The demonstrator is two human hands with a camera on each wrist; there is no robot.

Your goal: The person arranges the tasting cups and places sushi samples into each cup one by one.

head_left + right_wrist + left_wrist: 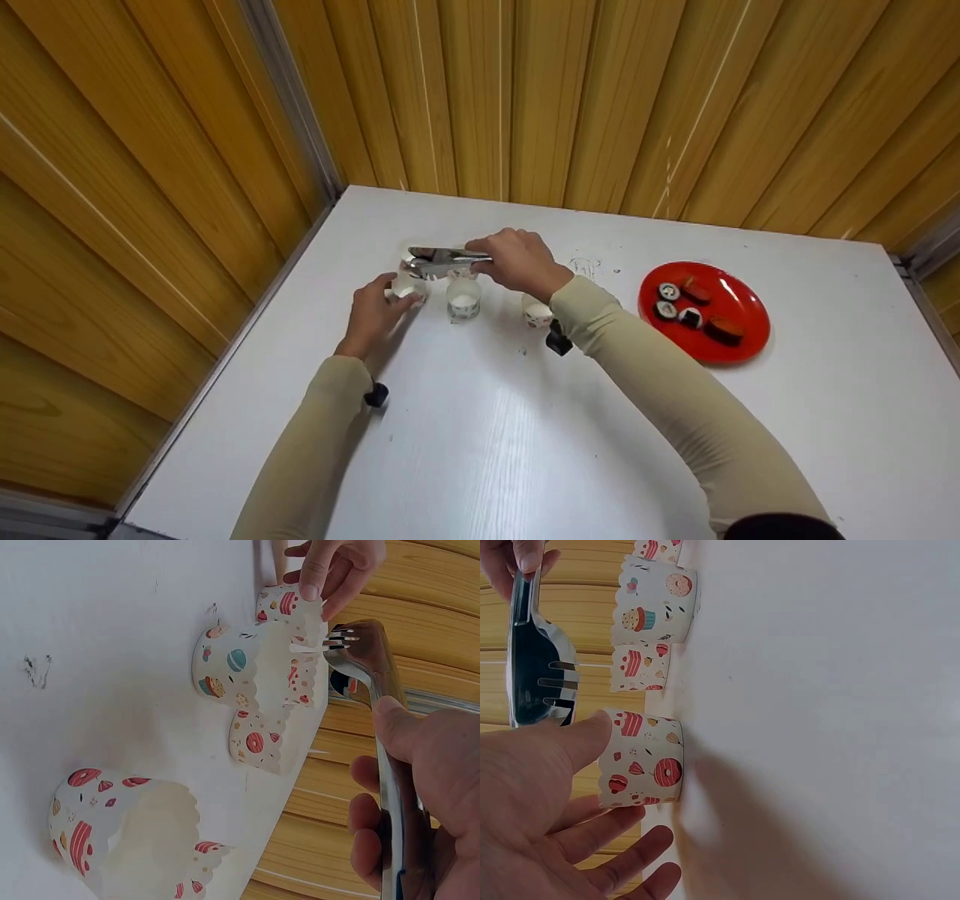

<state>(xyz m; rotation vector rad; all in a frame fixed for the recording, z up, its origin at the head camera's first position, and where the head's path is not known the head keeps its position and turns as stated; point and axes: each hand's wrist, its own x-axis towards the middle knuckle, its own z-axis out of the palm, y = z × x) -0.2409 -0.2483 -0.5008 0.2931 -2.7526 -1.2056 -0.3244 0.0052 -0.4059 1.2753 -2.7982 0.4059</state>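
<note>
My left hand (373, 309) holds a white paper baking cup (646, 765) printed with red cakes and donuts, its thumb and fingers on opposite sides near the rim. The cup stands upright on the table. My right hand (517, 260) grips metal serving tongs (391, 817) with fork-like tines, their tips above that cup and the one behind it. Near the tips, in the right wrist view, is a small dark piece (343, 682) with an orange-and-white patch; whether the tongs pinch it, I cannot tell. Beside the held cup stands another baking cup (463, 301) with blue prints.
A third front cup (535, 312) stands under my right wrist, with more cups behind, such as one with a red donut (259, 741). To the right, a red oval plate (750, 319) bears several sushi pieces. Wooden panels (555, 97) close off the table's back and left.
</note>
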